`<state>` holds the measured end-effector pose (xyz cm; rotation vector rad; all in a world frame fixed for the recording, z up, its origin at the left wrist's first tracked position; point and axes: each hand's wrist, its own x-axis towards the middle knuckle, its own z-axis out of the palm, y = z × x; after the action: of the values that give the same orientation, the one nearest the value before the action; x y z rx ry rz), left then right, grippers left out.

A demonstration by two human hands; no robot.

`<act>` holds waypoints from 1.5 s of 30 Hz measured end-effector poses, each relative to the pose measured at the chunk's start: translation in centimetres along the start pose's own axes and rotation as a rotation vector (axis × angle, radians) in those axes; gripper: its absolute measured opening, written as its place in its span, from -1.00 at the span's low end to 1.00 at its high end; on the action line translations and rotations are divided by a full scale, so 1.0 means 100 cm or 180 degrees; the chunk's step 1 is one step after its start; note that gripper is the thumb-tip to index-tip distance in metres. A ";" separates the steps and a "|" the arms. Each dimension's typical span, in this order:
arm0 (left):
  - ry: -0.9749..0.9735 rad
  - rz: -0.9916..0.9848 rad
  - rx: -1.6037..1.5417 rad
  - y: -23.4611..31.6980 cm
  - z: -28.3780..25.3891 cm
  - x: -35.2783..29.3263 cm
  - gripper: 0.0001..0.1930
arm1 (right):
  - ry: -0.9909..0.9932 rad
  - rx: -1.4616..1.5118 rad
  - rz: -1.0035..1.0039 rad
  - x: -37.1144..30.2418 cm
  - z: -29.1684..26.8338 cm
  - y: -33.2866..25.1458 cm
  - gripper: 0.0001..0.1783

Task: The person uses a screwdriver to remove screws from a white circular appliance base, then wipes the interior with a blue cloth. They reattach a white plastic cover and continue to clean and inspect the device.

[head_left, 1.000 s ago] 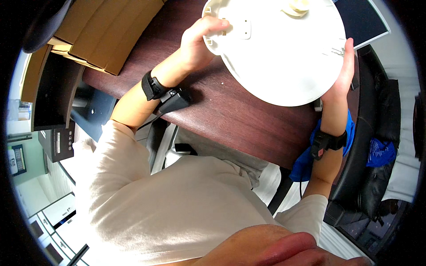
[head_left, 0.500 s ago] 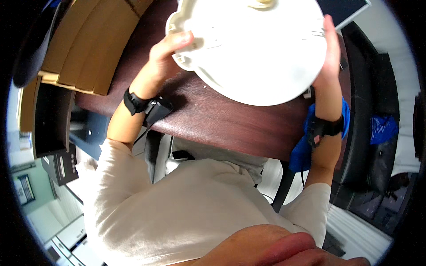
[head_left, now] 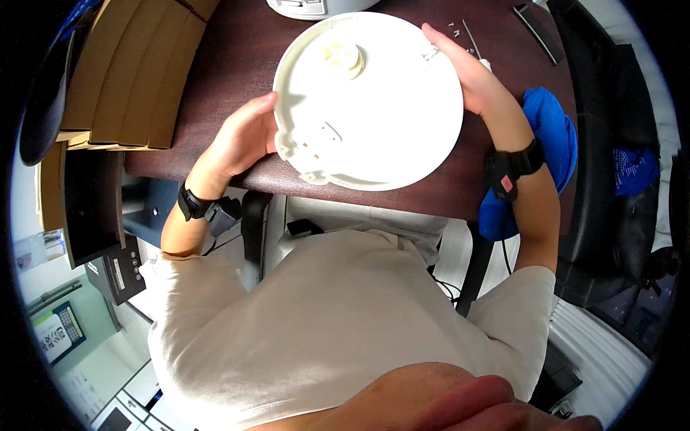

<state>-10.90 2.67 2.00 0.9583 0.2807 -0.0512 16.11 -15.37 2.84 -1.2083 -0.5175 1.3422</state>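
Note:
A round white plastic cover [head_left: 392, 118] lies between my two hands above the dark wooden table, its inner side facing up. A cream-coloured round hub [head_left: 345, 59] stands up from its far left part, and small tabs and a notched bulge [head_left: 310, 172] mark its near left edge. My left hand [head_left: 244, 136] is at the left rim, thumb against the edge, its other fingers mostly hidden. My right hand [head_left: 471, 75] grips the far right rim with the thumb on top and the fingers out of sight behind it.
Beyond my right hand lie several small screws [head_left: 456, 31] and a thin screwdriver [head_left: 471, 37]. A black strip-shaped object [head_left: 537, 33] is farther right. A blue cloth [head_left: 550, 133] sits under my right forearm. A white appliance [head_left: 323, 7] stands at the far side; cardboard boxes [head_left: 129, 79] are stacked left.
The cover has come lower, nearer to me and a little left, and has turned counterclockwise, so its notched bulge is now at the near left. The screws and screwdriver have come into view.

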 end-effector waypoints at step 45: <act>0.0012 -0.0175 0.0422 0.035 -0.036 0.085 -0.56 | 0.1800 -0.3823 -0.1216 0.003 -0.098 -0.050 -0.68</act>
<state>-2.89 8.35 0.63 1.0824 0.3102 -0.1196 26.90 -17.60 3.54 -2.1960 -1.1220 0.2146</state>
